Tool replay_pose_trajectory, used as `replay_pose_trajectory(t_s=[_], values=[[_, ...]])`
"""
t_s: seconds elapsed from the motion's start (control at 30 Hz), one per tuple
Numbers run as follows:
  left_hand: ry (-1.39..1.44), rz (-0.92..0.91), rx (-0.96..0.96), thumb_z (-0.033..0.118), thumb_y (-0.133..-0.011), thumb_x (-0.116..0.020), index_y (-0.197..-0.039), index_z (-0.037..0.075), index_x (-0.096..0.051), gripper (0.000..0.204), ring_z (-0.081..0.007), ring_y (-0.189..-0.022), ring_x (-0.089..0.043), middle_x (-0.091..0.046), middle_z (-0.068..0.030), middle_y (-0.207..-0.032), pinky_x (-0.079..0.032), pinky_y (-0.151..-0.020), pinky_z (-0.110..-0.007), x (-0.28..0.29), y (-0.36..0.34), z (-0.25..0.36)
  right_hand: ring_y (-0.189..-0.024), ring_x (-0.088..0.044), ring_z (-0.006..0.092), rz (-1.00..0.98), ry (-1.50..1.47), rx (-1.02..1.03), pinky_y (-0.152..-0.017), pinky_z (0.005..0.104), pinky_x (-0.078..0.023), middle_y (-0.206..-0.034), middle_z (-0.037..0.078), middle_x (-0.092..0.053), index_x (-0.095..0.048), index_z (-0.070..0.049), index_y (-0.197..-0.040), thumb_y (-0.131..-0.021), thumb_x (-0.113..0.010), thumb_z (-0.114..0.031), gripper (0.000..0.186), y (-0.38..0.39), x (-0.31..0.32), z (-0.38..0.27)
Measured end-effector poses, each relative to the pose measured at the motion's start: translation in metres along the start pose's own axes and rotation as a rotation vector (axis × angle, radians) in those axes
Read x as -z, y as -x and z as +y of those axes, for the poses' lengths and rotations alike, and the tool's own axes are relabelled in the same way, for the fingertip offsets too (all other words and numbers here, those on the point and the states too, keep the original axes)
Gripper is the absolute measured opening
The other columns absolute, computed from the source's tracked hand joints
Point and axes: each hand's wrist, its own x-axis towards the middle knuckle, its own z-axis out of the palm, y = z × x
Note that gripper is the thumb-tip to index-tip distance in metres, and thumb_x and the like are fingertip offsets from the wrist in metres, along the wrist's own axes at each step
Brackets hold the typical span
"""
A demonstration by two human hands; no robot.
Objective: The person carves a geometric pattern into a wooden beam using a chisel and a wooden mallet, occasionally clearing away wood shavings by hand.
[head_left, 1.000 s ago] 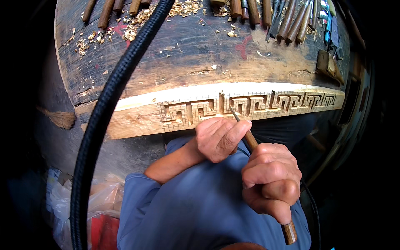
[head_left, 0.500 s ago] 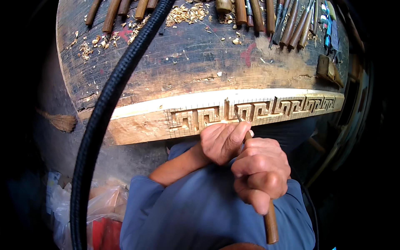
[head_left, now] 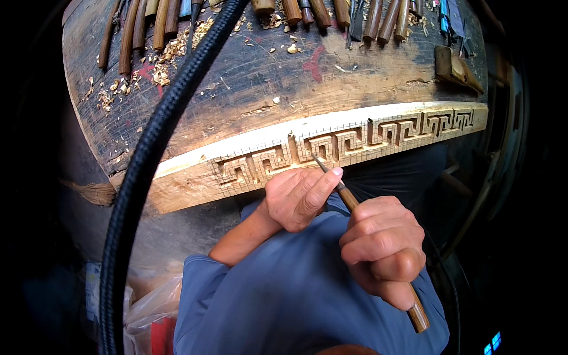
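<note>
My right hand (head_left: 384, 248) is wrapped round the wooden handle of a carving chisel (head_left: 419, 316), whose butt sticks out below the fist. Nearer the blade, my left hand (head_left: 297, 198) pinches the metal shank with the thumb on top, its other fingers partly hidden. The slanting tip meets the front face of a long wooden board (head_left: 183, 188), at a groove left of the middle. Square meander patterns are cut into that face over a pencilled grid. Left of the pattern, the face is plain.
Several wood-handled chisels (head_left: 387, 23) line the far side of the dark bench (head_left: 236, 89), with wood shavings (head_left: 168, 53) between them. A wooden mallet-like tool (head_left: 457, 70) lies at the right. A thick black braided cable (head_left: 157, 127) crosses the left. Below it sits a plastic bag (head_left: 154, 310).
The whole view has shifted, with the board now lying more to the left. My right hand has moved right and the chisel leans further over. More of its shank shows.
</note>
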Motion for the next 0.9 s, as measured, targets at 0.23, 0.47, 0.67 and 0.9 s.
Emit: replay_pose_trajectory(t_s=[0.23, 0.47, 0.67, 0.9], values=[[-0.024, 0.013, 0.048, -0.006, -0.095, -0.081, -0.144, -0.002, -0.067, 0.051, -0.0215, -0.073, -0.079, -0.080, -0.0081, -0.097, -0.061, -0.057, -0.033, -0.0009, -0.0015, 0.0040, -0.042, -0.050, 0.0160, -0.030, 0.020, -0.013, -0.038, 0.0307, -0.033, -0.070, 0.017, -0.068, -0.044, -0.005, -0.073, -0.118, -0.055, -0.055, 0.068, -0.0007, 0.0010, 0.0045], [-0.021, 0.058, -0.006, -0.003, -0.097, -0.079, -0.141, -0.011, -0.068, 0.047, -0.0226, -0.072, -0.076, -0.078, -0.0149, -0.094, -0.059, -0.057, -0.033, -0.0038, 0.0029, -0.0012, -0.041, -0.047, 0.0139, -0.002, 0.009, -0.007, -0.037, 0.0295, -0.030, -0.068, 0.015, -0.067, -0.044, -0.005, -0.075, -0.119, -0.053, -0.056, 0.067, 0.0003, -0.0030, 0.0103], [-0.016, 0.076, -0.013, -0.005, -0.097, -0.079, -0.140, -0.012, -0.068, 0.045, -0.0228, -0.073, -0.077, -0.078, -0.0151, -0.095, -0.060, -0.057, -0.033, -0.0048, 0.0011, -0.0007, -0.040, -0.046, 0.0132, 0.001, 0.032, -0.006, -0.036, 0.0292, -0.030, -0.066, 0.014, -0.066, -0.044, -0.006, -0.075, -0.119, -0.051, -0.056, 0.067, -0.0025, -0.0048, 0.0097], [-0.008, 0.088, 0.003, -0.003, -0.097, -0.079, -0.140, -0.012, -0.068, 0.045, -0.0230, -0.073, -0.077, -0.078, -0.0155, -0.095, -0.060, -0.056, -0.033, -0.0051, 0.0015, -0.0012, -0.040, -0.045, 0.0125, 0.014, 0.024, -0.034, -0.036, 0.0294, -0.029, -0.067, 0.014, -0.067, -0.046, -0.005, -0.076, -0.119, -0.052, -0.057, 0.067, -0.0048, -0.0075, 0.0108]])
